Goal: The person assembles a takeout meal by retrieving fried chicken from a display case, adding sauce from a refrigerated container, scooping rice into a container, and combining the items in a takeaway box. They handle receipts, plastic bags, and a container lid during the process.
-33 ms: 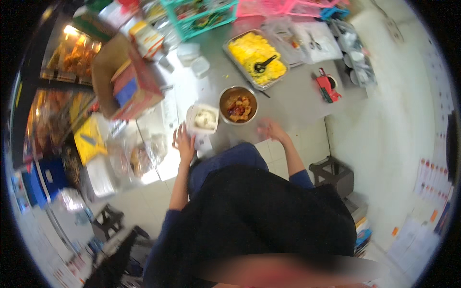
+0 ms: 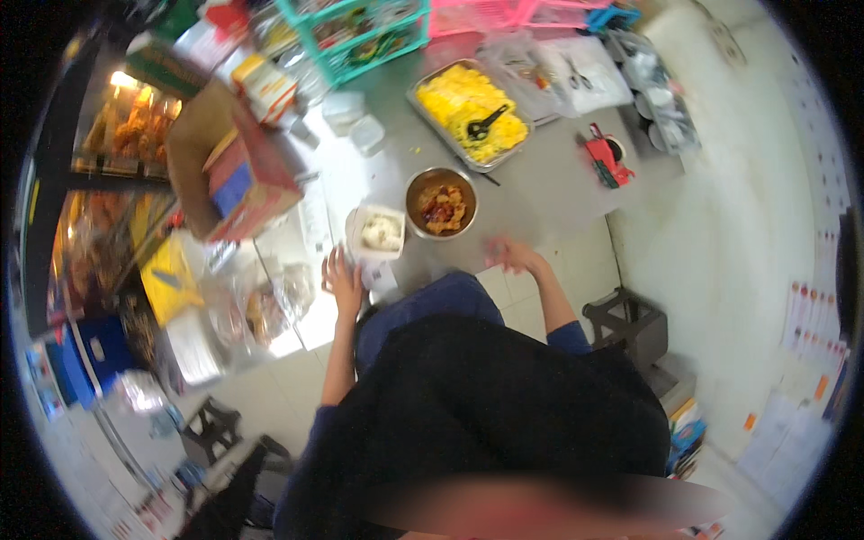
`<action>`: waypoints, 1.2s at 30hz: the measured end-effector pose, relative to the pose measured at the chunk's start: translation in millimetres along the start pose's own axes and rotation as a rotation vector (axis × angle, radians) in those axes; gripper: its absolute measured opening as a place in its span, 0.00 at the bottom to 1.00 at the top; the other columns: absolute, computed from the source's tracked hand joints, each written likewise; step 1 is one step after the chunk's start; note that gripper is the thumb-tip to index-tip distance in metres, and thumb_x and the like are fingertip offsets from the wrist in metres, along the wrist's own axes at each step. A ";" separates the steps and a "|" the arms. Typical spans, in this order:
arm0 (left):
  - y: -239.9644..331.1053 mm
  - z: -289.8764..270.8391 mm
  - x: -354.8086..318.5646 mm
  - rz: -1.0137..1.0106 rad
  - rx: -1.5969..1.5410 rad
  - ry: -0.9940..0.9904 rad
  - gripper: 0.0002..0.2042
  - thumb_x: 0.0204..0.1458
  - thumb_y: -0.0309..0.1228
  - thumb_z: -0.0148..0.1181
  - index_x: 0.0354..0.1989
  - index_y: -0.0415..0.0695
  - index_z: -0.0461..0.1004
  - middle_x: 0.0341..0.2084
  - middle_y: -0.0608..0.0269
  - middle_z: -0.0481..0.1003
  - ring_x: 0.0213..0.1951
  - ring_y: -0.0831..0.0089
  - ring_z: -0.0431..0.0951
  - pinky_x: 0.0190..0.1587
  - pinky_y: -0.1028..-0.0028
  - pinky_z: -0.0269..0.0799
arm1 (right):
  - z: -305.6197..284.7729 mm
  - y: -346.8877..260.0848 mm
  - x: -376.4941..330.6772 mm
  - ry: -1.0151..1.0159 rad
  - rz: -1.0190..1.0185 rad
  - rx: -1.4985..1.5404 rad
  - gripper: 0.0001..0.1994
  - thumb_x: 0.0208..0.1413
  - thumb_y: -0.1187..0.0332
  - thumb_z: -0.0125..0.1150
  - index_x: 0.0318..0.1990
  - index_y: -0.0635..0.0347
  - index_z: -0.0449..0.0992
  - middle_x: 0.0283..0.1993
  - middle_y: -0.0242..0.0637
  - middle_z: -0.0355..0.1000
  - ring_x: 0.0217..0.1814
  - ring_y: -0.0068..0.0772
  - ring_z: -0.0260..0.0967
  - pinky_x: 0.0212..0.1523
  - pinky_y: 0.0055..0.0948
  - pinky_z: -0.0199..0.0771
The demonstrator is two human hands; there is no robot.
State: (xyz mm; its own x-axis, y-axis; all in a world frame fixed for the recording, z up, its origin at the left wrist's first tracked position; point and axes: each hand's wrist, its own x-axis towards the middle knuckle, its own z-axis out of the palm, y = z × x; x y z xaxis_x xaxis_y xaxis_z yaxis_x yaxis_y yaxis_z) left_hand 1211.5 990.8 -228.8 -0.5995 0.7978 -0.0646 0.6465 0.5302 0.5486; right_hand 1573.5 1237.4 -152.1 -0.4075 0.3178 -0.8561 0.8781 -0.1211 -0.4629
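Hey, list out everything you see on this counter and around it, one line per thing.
white container: one, white food inside, counter edge, by the left hand
metal bowl: one, brown and red food, right of the container
metal tray: one, yellow food with a black scoop, behind the bowl
cardboard box: one, brown, red and blue, left on the counter
teal basket: one, back of the counter
dark stool: one, floor at right
left hand: open, beside the container
right hand: open, blurred, counter edge near the bowl
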 end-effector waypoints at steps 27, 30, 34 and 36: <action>48.7 -177.4 98.8 0.174 0.017 0.540 0.17 0.58 0.21 0.52 0.56 0.46 0.73 0.57 0.55 0.69 0.62 0.56 0.65 0.64 0.59 0.56 | 19.8 -11.5 50.8 -0.197 -0.018 0.169 0.14 0.62 0.60 0.60 0.43 0.63 0.68 0.27 0.39 0.69 0.21 0.33 0.72 0.20 0.28 0.74; 40.7 -188.9 87.2 0.140 -0.001 0.603 0.18 0.55 0.20 0.53 0.55 0.45 0.73 0.56 0.54 0.69 0.61 0.55 0.66 0.63 0.58 0.57 | 20.0 -23.5 31.6 -0.243 -0.069 0.337 0.17 0.62 0.60 0.61 0.48 0.59 0.63 0.27 0.34 0.65 0.23 0.27 0.68 0.24 0.27 0.73; 32.6 -181.7 62.9 0.032 -0.016 0.692 0.20 0.51 0.19 0.55 0.53 0.49 0.74 0.55 0.57 0.70 0.60 0.55 0.66 0.62 0.56 0.58 | 27.5 -15.9 32.2 -0.257 -0.147 0.307 0.18 0.62 0.67 0.61 0.52 0.54 0.59 0.32 0.31 0.62 0.29 0.23 0.62 0.30 0.26 0.71; 29.0 -176.9 49.6 -0.004 -0.015 0.711 0.19 0.50 0.19 0.56 0.51 0.50 0.75 0.54 0.60 0.70 0.61 0.56 0.65 0.61 0.56 0.56 | 27.6 -8.4 36.9 -0.282 -0.168 0.278 0.17 0.62 0.70 0.60 0.53 0.52 0.59 0.33 0.30 0.62 0.31 0.23 0.61 0.31 0.25 0.69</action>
State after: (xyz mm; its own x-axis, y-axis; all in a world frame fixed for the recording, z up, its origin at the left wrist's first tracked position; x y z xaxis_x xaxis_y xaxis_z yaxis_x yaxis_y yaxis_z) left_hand 1117.0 995.0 -68.6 -0.7678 0.4124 0.4903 0.6402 0.5243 0.5615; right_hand 1544.1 1224.2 -186.1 -0.6259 0.0897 -0.7747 0.7082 -0.3505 -0.6128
